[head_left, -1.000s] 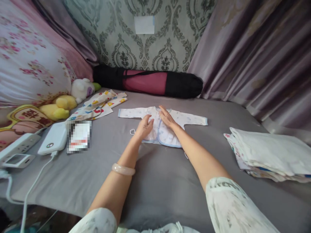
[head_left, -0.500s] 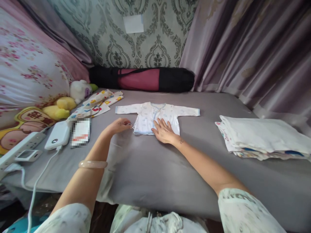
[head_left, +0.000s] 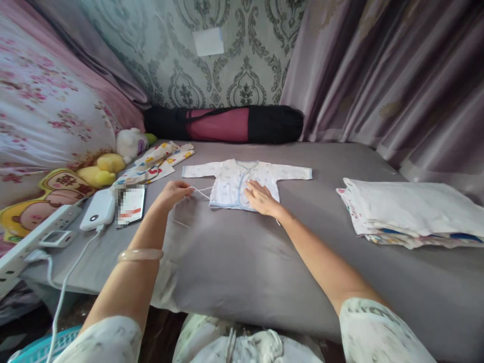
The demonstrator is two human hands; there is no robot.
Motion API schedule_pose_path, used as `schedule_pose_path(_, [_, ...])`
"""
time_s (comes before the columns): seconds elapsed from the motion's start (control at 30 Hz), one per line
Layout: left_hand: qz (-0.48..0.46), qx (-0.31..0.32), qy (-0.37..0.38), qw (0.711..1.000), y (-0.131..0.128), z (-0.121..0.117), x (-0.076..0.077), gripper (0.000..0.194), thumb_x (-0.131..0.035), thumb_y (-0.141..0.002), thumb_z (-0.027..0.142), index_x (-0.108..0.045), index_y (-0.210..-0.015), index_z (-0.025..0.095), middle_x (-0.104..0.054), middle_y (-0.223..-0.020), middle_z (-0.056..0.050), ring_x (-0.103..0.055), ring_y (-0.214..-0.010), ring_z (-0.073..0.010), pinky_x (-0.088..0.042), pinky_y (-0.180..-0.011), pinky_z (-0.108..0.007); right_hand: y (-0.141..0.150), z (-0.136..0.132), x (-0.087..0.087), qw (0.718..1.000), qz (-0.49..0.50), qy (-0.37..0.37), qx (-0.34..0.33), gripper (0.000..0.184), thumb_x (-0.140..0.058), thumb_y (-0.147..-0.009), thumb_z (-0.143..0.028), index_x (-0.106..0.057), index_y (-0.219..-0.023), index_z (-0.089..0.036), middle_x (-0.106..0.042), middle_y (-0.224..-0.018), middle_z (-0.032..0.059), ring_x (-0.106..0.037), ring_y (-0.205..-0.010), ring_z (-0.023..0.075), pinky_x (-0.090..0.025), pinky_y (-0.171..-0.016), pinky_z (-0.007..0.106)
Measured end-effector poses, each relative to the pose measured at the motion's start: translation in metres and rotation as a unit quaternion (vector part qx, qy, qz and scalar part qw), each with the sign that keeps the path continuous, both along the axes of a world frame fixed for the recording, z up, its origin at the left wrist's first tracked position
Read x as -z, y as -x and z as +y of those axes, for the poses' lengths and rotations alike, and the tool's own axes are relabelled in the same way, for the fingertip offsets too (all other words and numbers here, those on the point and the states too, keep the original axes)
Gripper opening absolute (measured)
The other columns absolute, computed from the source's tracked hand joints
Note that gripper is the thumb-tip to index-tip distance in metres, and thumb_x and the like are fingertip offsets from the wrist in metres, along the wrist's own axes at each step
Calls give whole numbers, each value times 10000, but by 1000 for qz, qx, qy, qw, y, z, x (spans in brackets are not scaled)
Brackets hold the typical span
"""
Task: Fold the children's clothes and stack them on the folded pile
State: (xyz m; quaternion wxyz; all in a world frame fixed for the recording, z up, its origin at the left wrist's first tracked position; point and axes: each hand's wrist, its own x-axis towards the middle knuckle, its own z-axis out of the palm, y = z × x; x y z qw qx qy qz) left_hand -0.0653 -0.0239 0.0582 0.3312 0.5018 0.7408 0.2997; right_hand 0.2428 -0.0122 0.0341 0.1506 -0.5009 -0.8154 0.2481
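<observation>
A small white baby shirt (head_left: pixel 229 184) with pale blue trim lies spread flat on the grey bed sheet (head_left: pixel 227 262), its sleeves stretched out to both sides. At its left side, my left hand (head_left: pixel 174 194) pinches a white tie string (head_left: pixel 202 193) that runs taut to the shirt's lower left edge. My right hand (head_left: pixel 261 198) rests on the right front of the shirt, fingers stretched out over the cloth.
Folded white cloths (head_left: pixel 412 209) are stacked at the right. To the left lie a phone (head_left: pixel 132 205), a white power bank (head_left: pixel 97 209), a power strip (head_left: pixel 41 237), a patterned garment (head_left: pixel 151 164) and plush toys (head_left: pixel 108 169). A black and red bag (head_left: pixel 223 123) lies along the wall.
My left hand has moved left, away from the shirt, drawing the string out straight. My right hand has shifted slightly right and up on the shirt.
</observation>
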Motion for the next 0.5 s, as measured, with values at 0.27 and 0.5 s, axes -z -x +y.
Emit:
schedule_pose_path(0.27, [67,-53,-70,994,10,21,-18,203,-650,-593,324,-606,-721,173,-603,-579,-2,-586,-577,-150,-394,-495,-212,-49,26,-23,991,103,20,79,496,-407,-970,-412,-466,-1385,-146,-514,-1404,156,-499,-1284,245,-368,-1073,382])
schedule_pose_path(0.5, [12,-2,-162,987,-41,37,-38,208,-606,-646,289,-624,-800,150,-609,-640,-7,-637,-648,-156,-517,-591,-251,-82,29,-36,981,145,7,133,403,-502,-942,-308,-567,-1294,-124,-642,-1241,155,-608,-1144,217,-446,-985,339])
